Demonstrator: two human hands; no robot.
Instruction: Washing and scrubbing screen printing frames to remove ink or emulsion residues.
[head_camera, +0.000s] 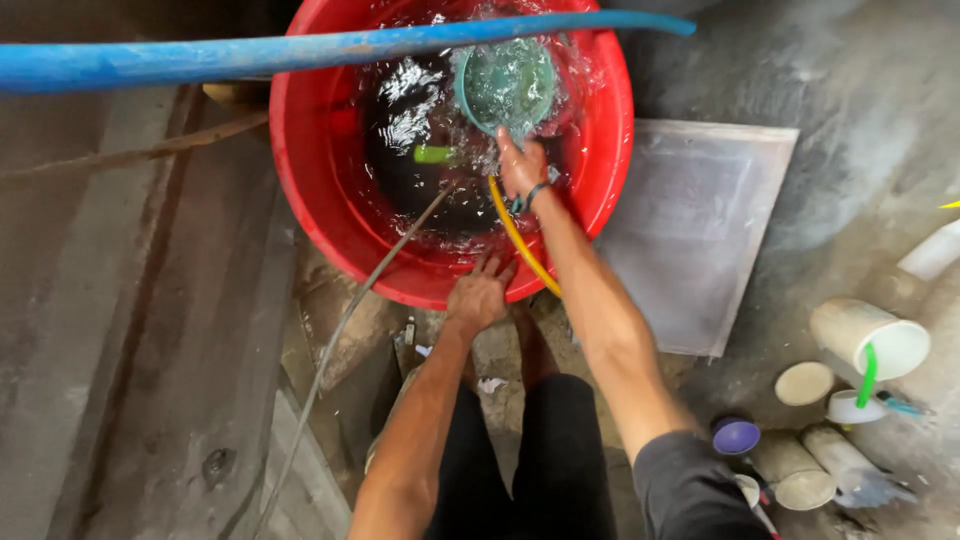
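Right hand (522, 165) closed on teal scoop's (507, 85) handle, bowl straight ahead over water; left hand (478, 296) spread open on red tub (310, 180) rim, nearer.

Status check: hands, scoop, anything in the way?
Right hand gripping teal scoop in the water. Left hand braced on red tub rim. Yellow hose beside right wrist.

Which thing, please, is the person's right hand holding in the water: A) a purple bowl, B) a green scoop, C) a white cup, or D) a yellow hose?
B: the right hand grips the green scoop by its handle, in the splashing water of the red tub.
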